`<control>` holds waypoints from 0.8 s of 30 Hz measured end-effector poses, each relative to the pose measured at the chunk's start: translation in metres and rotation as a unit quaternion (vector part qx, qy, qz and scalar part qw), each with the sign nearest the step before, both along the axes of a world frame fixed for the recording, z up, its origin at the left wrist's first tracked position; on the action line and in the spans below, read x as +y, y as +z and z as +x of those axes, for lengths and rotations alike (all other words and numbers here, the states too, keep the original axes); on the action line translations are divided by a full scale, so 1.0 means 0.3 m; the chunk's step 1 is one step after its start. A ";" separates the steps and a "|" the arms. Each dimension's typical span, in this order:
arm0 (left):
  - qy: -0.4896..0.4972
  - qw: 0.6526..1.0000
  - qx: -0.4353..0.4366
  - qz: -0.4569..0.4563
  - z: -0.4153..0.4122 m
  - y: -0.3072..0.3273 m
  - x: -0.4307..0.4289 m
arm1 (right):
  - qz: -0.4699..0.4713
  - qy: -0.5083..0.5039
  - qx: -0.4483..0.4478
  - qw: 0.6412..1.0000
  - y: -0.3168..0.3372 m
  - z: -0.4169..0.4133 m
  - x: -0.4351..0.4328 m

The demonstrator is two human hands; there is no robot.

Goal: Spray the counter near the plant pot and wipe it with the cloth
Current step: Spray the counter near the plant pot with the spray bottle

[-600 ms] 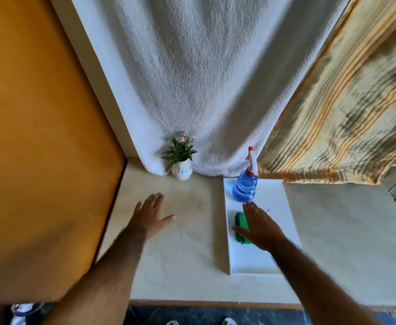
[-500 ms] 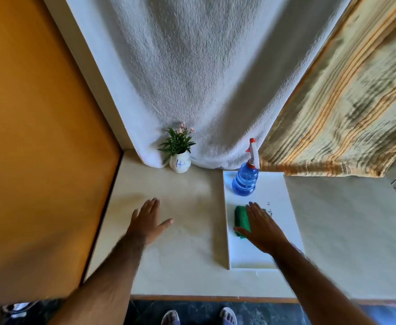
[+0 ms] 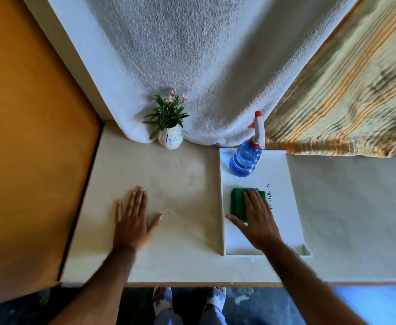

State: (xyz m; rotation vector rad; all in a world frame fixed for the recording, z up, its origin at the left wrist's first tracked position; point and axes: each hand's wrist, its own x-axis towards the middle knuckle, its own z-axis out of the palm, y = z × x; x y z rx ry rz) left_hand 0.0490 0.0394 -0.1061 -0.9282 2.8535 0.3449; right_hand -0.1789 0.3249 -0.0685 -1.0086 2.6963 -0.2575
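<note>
A small white plant pot with green leaves and pink flowers stands at the back of the beige counter. To its right a blue spray bottle with a white and red trigger head stands on a white board. In front of the bottle a folded green cloth lies on the board. My right hand lies flat on the cloth's right part, fingers spread. On the bare counter to the left, my left hand rests flat with its fingers apart, holding nothing.
A white towel hangs behind the pot and a striped yellow-green fabric hangs at the right. An orange panel walls the counter's left side. The counter's front edge runs above my feet.
The view has tilted down and both hands have drawn a little nearer to me. My right hand has settled flatter over the green cloth.
</note>
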 end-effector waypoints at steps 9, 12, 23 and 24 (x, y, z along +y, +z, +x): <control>-0.004 0.999 0.038 -0.028 0.010 -0.070 -0.011 | -0.386 -0.166 -0.073 0.904 0.263 -0.352 -0.301; -0.002 0.999 0.035 -0.032 0.016 -0.093 -0.016 | -0.407 -0.150 -0.110 0.894 0.285 -0.425 -0.354; -0.001 0.997 0.042 -0.060 0.022 -0.114 -0.019 | -0.509 -0.250 -0.162 0.808 0.269 -0.388 -0.387; -0.001 0.997 0.045 -0.061 0.020 -0.115 -0.020 | -0.512 -0.241 -0.168 0.807 0.288 -0.377 -0.393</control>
